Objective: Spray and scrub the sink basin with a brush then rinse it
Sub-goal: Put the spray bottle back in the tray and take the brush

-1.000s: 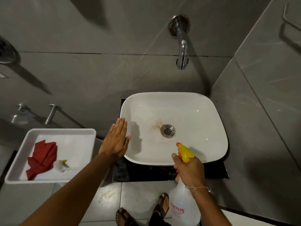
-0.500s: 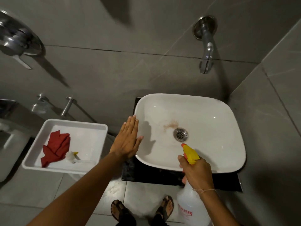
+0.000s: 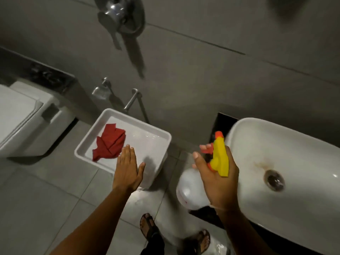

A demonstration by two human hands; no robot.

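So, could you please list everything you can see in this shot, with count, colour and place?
Sink: one, white, at right, brown stain beside its drain.
Tray: one, white, centre left, below the wall.
Cloth: one, red, in the tray.
Spray bottle: one, clear with a yellow and orange head, in the right hand.
Toilet: one, white, far left.
Wall valve: one, chrome, top centre.
Wall fittings: two, chrome, above the tray.
Brush: not visible; the left hand may hide it.
Sandalled feet: two, dark, on the floor at bottom.
Left hand: flat and open over the tray's near edge.
Right hand: closed around the bottle's neck.
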